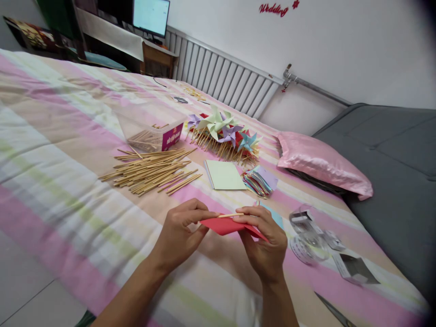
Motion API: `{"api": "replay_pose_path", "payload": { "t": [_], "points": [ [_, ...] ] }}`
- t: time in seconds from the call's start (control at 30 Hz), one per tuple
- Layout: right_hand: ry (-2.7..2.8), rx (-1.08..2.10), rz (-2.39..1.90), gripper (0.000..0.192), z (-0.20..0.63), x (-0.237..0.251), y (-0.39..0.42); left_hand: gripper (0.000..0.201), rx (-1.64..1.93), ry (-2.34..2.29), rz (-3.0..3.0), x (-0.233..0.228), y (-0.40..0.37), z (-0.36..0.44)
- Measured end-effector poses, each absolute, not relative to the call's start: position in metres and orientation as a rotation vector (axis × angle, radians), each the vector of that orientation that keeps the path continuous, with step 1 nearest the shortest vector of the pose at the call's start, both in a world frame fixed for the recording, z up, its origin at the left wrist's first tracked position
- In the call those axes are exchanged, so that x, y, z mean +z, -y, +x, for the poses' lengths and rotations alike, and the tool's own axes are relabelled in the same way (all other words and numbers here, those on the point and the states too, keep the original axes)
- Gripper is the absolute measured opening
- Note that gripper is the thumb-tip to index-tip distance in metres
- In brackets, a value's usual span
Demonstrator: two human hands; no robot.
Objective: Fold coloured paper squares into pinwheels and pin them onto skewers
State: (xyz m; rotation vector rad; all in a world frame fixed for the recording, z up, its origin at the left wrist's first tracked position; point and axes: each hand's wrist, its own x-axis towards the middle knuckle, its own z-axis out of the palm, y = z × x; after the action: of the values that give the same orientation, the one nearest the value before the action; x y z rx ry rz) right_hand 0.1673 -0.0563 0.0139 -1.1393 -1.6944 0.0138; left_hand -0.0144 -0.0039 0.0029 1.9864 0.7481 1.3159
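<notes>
Head view: nearest the camera, the left hand (pixel 180 229) and the right hand (pixel 265 240) meet above the striped bed (pixel 68 150), both grasping a folded red paper (pixel 226 225) with a thin wooden stick (pixel 230 215) lying along its top edge. The left hand's fingertips pinch the stick's left end against the paper; the right hand's fingers are closed over the paper's right side and the stick's other end. A light blue sheet (pixel 276 217) shows just behind the right hand. To the right on the bed sit a clear round tape container (pixel 308 240) and some small grey-and-white wrappers (pixel 354 269). Farther off lie a loose heap of wooden sticks (pixel 153 170), a pale green paper pad (pixel 225 175) and a fanned stack of coloured paper squares (pixel 260 181). Behind the heap stands a clear plastic box (pixel 151 129) with more sticks inside. Beyond that rests a pile of finished paper pinwheels (pixel 225 131), with a pink satin pillow (pixel 323 163) to their right, then a white radiator (pixel 225 79) along the wall.
</notes>
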Motion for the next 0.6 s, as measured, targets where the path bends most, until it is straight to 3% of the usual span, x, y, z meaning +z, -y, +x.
{"api": "replay_pose_path", "payload": {
  "t": [0.6],
  "points": [
    [1.514, 0.025, -1.115, 0.020, 0.1649, 0.0091, 0.0552, 0.026, 1.316, -0.703, 1.960, 0.0044, 0.0068, -0.0111]
  ]
}}
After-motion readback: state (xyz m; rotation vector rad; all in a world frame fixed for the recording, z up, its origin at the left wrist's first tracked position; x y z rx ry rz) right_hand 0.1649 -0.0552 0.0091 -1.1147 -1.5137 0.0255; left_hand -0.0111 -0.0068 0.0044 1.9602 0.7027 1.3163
